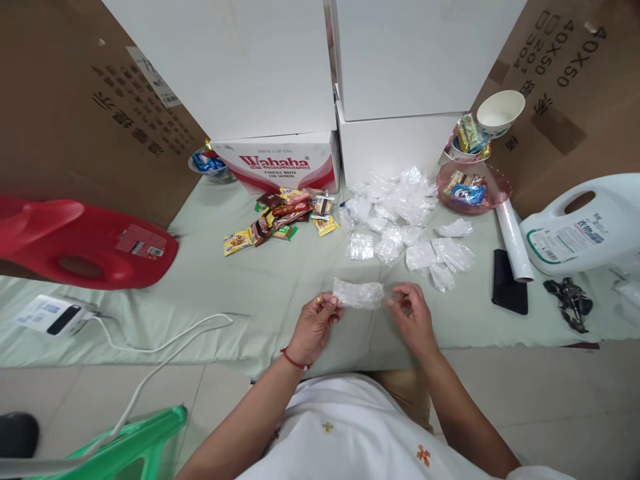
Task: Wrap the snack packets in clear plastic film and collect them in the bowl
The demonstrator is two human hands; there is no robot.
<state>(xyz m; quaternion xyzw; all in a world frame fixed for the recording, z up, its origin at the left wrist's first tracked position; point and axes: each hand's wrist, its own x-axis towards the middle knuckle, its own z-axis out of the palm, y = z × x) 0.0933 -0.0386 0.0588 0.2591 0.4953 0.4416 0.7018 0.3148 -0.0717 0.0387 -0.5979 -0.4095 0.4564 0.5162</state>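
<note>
A crinkled clear plastic bag (359, 295) is stretched sideways just above the near part of the cloth-covered table. My left hand (317, 327) pinches its left end between thumb and fingers. At the other end, my right hand (414, 319) has thumb and forefinger closed at the see-through edge. Beyond the hands lies a loose heap of similar clear plastic bags (395, 220). Left of that heap is a pile of wrapped snacks (285, 213) in yellow, red and brown wrappers.
A Wahaha carton (285, 163) and white boxes (400, 147) stand at the back. To the right are a pink bowl (500, 183) of snacks, a plastic film roll (515, 243), a black phone (509, 283) and a white jug (585, 220). A red jug (85, 243) and white cable (160, 348) are left.
</note>
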